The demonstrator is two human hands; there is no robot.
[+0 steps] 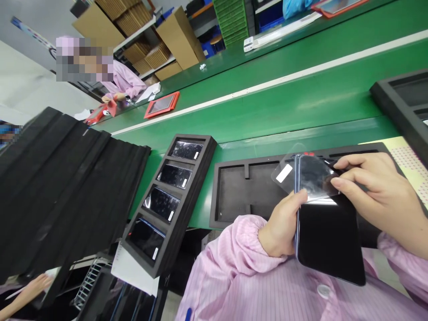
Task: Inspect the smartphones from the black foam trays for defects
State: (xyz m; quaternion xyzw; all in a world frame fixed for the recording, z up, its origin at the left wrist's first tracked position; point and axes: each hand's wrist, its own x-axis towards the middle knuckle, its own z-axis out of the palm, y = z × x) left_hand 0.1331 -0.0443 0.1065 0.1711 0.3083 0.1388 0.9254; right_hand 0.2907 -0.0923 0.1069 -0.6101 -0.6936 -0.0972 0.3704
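A dark smartphone (329,240) with blue edges is tilted in front of my chest. My left hand (282,225) grips it by its left side, the thumb lying over the edge. Across the phone's upper half lies a clear protective film (317,174), lifted in part and curved. My right hand (384,191) pinches the film's right edge between thumb and fingers. A white label (284,173) shows on clear film sticking out left of the phone. Beneath my hands is a black foam tray (230,167) with compartments, partly hidden by the phone and my arms.
At the left, a black foam tray (197,196) holds several phones, beside a tall stack of black trays (60,187). Another tray (388,100) stands at the right. Across the green bench (267,111), a person in pink handles red-framed items; a similar red frame (162,104) lies nearby.
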